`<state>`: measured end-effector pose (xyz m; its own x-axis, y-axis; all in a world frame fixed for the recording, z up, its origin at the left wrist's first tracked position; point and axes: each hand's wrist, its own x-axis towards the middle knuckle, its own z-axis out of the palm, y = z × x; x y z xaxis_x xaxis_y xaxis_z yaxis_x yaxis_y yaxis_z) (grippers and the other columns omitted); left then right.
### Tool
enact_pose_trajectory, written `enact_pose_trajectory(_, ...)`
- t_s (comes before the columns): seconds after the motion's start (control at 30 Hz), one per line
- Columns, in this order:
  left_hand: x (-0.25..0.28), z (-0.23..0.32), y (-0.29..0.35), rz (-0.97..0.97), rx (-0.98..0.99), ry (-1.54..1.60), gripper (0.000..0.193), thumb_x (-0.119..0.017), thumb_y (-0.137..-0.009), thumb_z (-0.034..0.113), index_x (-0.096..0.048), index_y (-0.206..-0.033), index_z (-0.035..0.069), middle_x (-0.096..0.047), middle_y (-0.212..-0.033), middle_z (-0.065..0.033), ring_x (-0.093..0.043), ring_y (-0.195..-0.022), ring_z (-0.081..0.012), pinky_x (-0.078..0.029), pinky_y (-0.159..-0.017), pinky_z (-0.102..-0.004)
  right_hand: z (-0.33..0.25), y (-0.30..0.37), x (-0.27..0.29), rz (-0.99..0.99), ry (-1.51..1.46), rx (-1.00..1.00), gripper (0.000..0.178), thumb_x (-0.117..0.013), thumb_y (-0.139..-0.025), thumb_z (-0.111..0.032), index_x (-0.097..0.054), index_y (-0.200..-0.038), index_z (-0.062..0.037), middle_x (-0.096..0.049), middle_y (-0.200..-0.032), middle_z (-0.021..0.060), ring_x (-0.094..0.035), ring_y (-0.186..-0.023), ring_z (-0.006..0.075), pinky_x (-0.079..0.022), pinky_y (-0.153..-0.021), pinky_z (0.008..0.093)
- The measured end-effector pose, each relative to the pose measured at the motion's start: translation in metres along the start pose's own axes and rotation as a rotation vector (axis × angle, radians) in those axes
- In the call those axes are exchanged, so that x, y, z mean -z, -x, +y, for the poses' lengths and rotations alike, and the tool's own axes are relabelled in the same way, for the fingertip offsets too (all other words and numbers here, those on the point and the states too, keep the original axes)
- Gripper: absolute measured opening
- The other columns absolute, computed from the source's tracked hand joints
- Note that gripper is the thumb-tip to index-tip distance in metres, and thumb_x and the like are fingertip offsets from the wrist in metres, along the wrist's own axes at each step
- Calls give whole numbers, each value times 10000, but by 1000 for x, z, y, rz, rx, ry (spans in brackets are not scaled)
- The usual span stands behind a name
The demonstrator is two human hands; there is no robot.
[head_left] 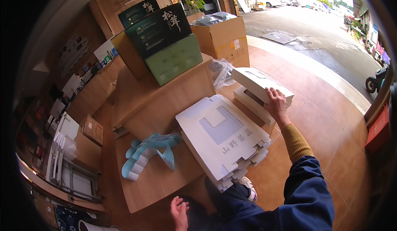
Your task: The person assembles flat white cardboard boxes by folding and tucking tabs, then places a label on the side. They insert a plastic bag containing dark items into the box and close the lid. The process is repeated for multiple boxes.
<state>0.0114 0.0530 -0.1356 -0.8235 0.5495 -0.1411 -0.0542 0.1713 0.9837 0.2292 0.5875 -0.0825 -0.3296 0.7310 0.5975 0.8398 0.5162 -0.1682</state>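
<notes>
R hand on the top white box; L hand w/ nothing in it

R hand (pixel 275 102) has its fingers bent over the near right end of the upper white box (pixel 257 81); the thumb is hid, so can't tell if it's clamped on or just resting; that end is prob easy to hold b/c it's closest to the arm; this box sits on the lower white box (pixel 250 102), which shows on the near side; can't tell what's under them; L hand (pixel 179 211) is low by the body, fingers apart & a bit bent; the flat white boxes (pixel 192 121) lie in a pile on the low table (pixel 140 193), prob stacked flat to save room & set by the lap for easy reach

Edges: the pile's near end seems to poke past the table's edge, over the lap; loose tabs there could snag a sleeve; the pale blue sticker strip (pixel 153 143) lies in loops left of the pile; bare wood shows btw strip & near edge; the wood desk (pixel 161 111) blocks the far side, w/ a green carton (pixel 175 61) on it; a brown carton (pixel 225 43) & clear bag (pixel 222 73) crowd the spot past the white boxes; most room for the R arm is out right, over the tiled floor (pixel 326 111)
</notes>
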Motion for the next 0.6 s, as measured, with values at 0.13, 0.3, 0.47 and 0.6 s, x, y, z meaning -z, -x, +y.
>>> enact_pose_trajectory(0.13,0,-5,-4,33,49,-7,429,-549,-943,26,-437,-1356,10,-535,-1253,-157,-640,-969,-194,-546,-796,-288,39,-27,50,270,-384,-157,577,-742,-680,-166,-621,-1237,-79,-657,-1178,131,-637,-1064,309,-514,-938,374)
enact_pose_trajectory(0.3,-7,-14,-7,14,71,-32,419,-528,-955,29,-434,-1364,15,-539,-1256,-144,-634,-948,-175,-535,-771,-272,112,-15,87,309,-1329,-508,629,-788,-787,-199,-538,-1331,-8,-667,-1164,155,-673,-959,208,-570,-796,315)
enact_pose_trajectory(0.47,-15,-7,-10,-1,102,-15,421,-532,-952,29,-436,-1362,14,-537,-1252,-143,-633,-940,-176,-536,-755,-273,141,19,98,189,-1585,-767,661,-765,-829,-184,-460,-1388,-7,-650,-1177,164,-678,-922,195,-590,-708,304)
enact_pose_trajectory(0.6,-17,0,-11,2,89,-36,417,-536,-954,37,-439,-1359,13,-537,-1254,-147,-632,-942,-176,-532,-775,-271,124,14,97,297,-1431,-539,612,-769,-829,-190,-510,-1343,16,-650,-1192,168,-668,-984,208,-577,-778,313)
